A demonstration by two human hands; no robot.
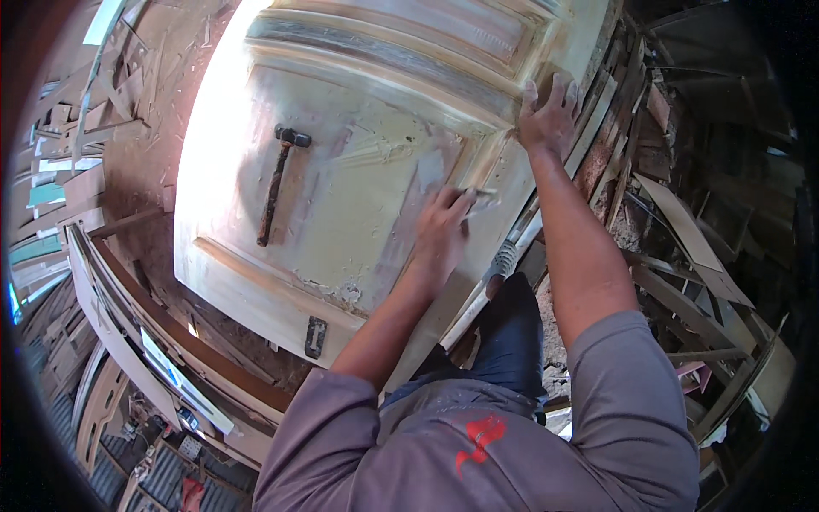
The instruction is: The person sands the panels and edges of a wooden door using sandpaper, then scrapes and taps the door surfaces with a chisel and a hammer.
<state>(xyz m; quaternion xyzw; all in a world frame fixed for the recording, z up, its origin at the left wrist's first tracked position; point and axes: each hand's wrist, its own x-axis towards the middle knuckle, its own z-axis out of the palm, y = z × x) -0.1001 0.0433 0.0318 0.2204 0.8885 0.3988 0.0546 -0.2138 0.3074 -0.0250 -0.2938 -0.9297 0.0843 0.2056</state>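
Across the panelled door (354,209), the left grip (445,224) is pinching a pale piece (488,198); the right grip (548,126) is resting spread, empty.

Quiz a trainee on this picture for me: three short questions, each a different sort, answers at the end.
1. True or false: the hammer on the panelled door has its head pointing toward the person.
2. Which hand holds the small pale piece? A: right; B: left; C: neither.
3. Where is the right hand resting?

Key: 1 false, the head points away; 2 B, the left hand; 3 on the door's border.
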